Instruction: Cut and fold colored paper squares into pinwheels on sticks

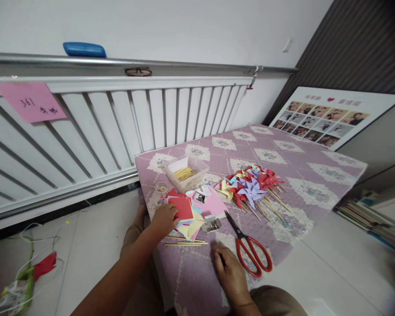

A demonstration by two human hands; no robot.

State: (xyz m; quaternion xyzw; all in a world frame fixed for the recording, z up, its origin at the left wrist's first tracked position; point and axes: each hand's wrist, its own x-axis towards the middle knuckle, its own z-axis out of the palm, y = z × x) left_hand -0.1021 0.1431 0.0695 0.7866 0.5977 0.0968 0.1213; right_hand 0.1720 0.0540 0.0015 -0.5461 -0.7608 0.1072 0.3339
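My left hand (pixel 163 219) is at the left edge of a pile of coloured paper, its fingers bent and closed at the edge of a red paper square (pixel 184 208). My right hand (pixel 229 271) rests on the table near its front edge, fingers curled in and nothing visible in them. Scissors with red handles (pixel 246 245) lie just right of it, blades apart from the hand. Between my hands are a yellow paper piece (pixel 194 225), a small box of metal fasteners (pixel 212 224) and several thin wooden sticks (pixel 186 243). Pink paper (pixel 213 202) lies behind.
Finished paper pinwheels on sticks (pixel 250 188) are heaped at the right. A clear plastic box of sticks (pixel 186 172) and a small round tub (pixel 161 188) stand behind the paper. A white radiator (pixel 171 116) borders the cloth-covered table (pixel 283 169). A photo board (pixel 329 116) leans beyond.
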